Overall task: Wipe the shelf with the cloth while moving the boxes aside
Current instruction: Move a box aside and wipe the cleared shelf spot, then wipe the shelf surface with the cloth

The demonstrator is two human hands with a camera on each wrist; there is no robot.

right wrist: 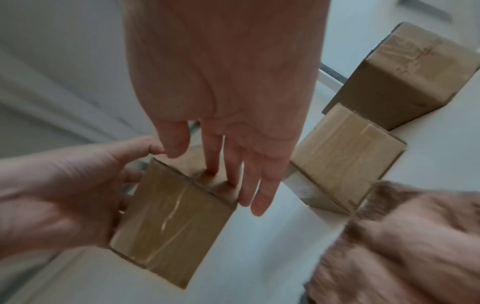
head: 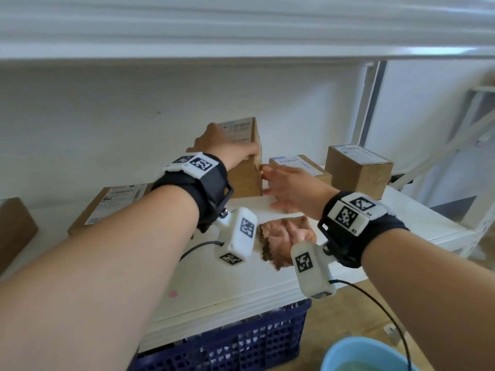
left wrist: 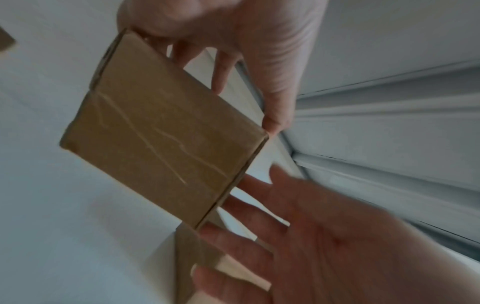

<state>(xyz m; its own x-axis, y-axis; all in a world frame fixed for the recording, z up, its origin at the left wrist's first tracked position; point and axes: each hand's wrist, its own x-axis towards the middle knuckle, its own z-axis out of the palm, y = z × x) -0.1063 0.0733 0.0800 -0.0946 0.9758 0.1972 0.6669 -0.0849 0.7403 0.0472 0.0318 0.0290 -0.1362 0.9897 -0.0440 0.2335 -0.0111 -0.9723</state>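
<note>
1. The tall brown cardboard box (head: 245,167) is gripped from above by the left hand (head: 227,148), fingers curled over its top edges; whether it is lifted off the white shelf (head: 241,285) cannot be told.
2. The right hand (head: 292,188) is held flat, fingers straight and slightly apart, fingertips touching the box's right side; the left hand is judged the carrier.
3. The crumpled pinkish-brown cloth (head: 284,236) lies unheld on the shelf, under the right wrist.
4. A low labelled cardboard box (head: 300,167) and a squat taped cardboard box (head: 359,170) stand to the right, obstructing a rightward shift; a flat labelled carton (head: 107,207) lies left.
</note>
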